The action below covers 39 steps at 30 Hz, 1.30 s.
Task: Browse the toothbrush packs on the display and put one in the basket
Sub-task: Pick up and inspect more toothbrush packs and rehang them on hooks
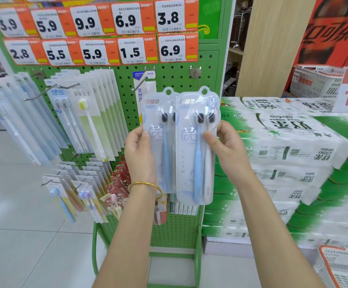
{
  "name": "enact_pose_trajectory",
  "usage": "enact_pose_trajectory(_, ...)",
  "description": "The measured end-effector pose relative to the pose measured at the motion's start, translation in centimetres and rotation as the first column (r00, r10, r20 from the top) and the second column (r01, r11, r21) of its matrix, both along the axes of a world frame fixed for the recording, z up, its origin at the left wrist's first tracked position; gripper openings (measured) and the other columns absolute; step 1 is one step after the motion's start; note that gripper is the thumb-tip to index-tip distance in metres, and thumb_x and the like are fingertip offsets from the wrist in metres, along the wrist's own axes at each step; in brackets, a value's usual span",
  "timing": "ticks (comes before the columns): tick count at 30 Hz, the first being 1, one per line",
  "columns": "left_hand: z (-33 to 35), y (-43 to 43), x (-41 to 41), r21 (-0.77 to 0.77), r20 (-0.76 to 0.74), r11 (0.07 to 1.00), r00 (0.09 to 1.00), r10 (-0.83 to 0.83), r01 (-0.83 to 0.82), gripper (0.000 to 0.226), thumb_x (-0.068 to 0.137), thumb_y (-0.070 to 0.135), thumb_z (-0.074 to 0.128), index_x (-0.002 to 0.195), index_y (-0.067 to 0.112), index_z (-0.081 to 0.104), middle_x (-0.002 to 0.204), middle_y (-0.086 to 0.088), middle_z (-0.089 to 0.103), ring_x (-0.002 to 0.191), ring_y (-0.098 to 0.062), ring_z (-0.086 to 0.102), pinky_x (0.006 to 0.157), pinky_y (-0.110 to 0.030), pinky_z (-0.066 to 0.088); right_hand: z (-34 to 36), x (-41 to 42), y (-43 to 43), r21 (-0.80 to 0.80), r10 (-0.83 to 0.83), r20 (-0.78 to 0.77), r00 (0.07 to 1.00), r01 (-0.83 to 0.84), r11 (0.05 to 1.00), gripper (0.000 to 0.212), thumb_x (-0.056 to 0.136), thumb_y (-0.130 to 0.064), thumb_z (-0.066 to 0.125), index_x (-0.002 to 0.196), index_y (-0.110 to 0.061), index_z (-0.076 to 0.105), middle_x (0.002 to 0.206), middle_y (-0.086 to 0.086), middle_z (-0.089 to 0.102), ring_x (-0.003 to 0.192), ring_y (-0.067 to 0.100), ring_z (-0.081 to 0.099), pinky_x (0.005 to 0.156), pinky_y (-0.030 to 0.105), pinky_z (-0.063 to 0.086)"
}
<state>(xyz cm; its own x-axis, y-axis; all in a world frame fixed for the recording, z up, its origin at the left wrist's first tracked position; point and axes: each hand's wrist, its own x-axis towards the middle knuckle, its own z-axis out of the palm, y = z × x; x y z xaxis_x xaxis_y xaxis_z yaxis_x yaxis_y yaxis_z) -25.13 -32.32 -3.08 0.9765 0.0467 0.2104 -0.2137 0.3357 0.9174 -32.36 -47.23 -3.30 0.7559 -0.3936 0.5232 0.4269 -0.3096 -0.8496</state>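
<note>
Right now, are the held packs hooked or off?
Off: left hand grips one pack, right hand the other pack; hang tabs clear of any hook.

In front of the pegboard (175,77), clear glossy plastic blisters over pale matt card on the left toothbrush pack (160,129) and the right toothbrush pack (189,163). Looks like green-painted perforated metal on the pegboard itself, smooth and satin. Bare grey metal wire for its hooks (65,86). Glossy printed paper on the price tags (131,19) at its top. Shiny gold-coloured metal on the bangle (144,183) before it. Right of it, glossy plastic film round the tissue bales (283,142); up and right of it, a matt wood-grain panel (273,44). Lower right of it, white plastic lattice on the basket (339,267).
</note>
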Motion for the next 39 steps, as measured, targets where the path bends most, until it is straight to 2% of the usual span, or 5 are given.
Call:
enact_pose_trajectory(13, -0.7, 0.3, 0.5, 0.051, -0.003, 0.994, 0.996, 0.094, -0.094, 0.022, 0.096, 0.011, 0.045, 0.089, 0.028, 0.058, 0.093, 0.006, 0.059, 0.090, -0.013, 0.053, 0.095, -0.041, 0.045, 0.3, 2.6, -1.4, -0.002, -0.080, -0.109, 0.991, 0.080, 0.997, 0.028, 0.084, -0.040, 0.061, 0.097, -0.016, 0.059, 0.108, 0.017, 0.062, 0.091, 0.029, 0.058, 0.090, 0.052, 0.046)
enact_pose_trajectory(16, -1.0, 0.4, 0.8, 0.066, -0.009, 0.993, 0.995, 0.101, -0.101, 0.018, 0.097, 0.012, 0.045, 0.095, 0.024, 0.058, 0.100, 0.001, 0.060, 0.093, -0.015, 0.054, 0.097, -0.044, 0.046, 0.3, 3.8, -2.1, -0.035, -0.131, -0.140, 0.982, 0.127, 0.991, 0.031, 0.090, -0.032, 0.060, 0.099, -0.003, 0.054, 0.096, 0.014, 0.059, 0.081, 0.025, 0.053, 0.080, 0.041, 0.046)
enact_pose_trajectory(22, -1.2, 0.2, 0.7, 0.089, -0.040, 0.992, 0.995, 0.088, -0.084, 0.019, 0.097, 0.013, 0.044, 0.092, 0.026, 0.057, 0.103, -0.002, 0.059, 0.091, -0.014, 0.051, 0.096, -0.045, 0.044, 1.3, 6.9, -3.2, -0.028, -0.218, -0.138, 0.966, 0.216, 0.976, 0.012, 0.094, -0.021, 0.057, 0.100, -0.013, 0.049, 0.091, -0.012, 0.052, 0.081, 0.003, 0.051, 0.065, 0.007, 0.040)
enact_pose_trajectory(29, -1.5, -0.1, 0.8, 0.089, -0.054, 0.995, 0.997, 0.055, -0.051, 0.018, 0.097, 0.012, 0.044, 0.094, 0.024, 0.058, 0.102, 0.000, 0.060, 0.091, -0.013, 0.053, 0.096, -0.042, 0.044, 1.0, 9.3, -4.2, -0.047, -0.238, -0.197, 0.951, 0.233, 0.971, 0.028, 0.096, -0.026, 0.053, 0.116, -0.006, 0.049, 0.111, 0.002, 0.056, 0.099, 0.015, 0.053, 0.076, 0.023, 0.041)
enact_pose_trajectory(39, -2.0, -0.9, 0.7, 0.121, -0.105, 0.993, 0.994, 0.004, 0.008, 0.015, 0.096, 0.014, 0.045, 0.103, 0.015, 0.059, 0.105, -0.004, 0.061, 0.094, -0.016, 0.054, 0.098, -0.046, 0.044, 0.9, 8.6, -4.2, -0.037, -0.313, -0.225, 0.923, 0.313, 0.949, 0.040, 0.094, -0.017, 0.057, 0.129, -0.006, 0.041, 0.126, 0.002, 0.048, 0.108, 0.011, 0.051, 0.088, 0.022, 0.040)
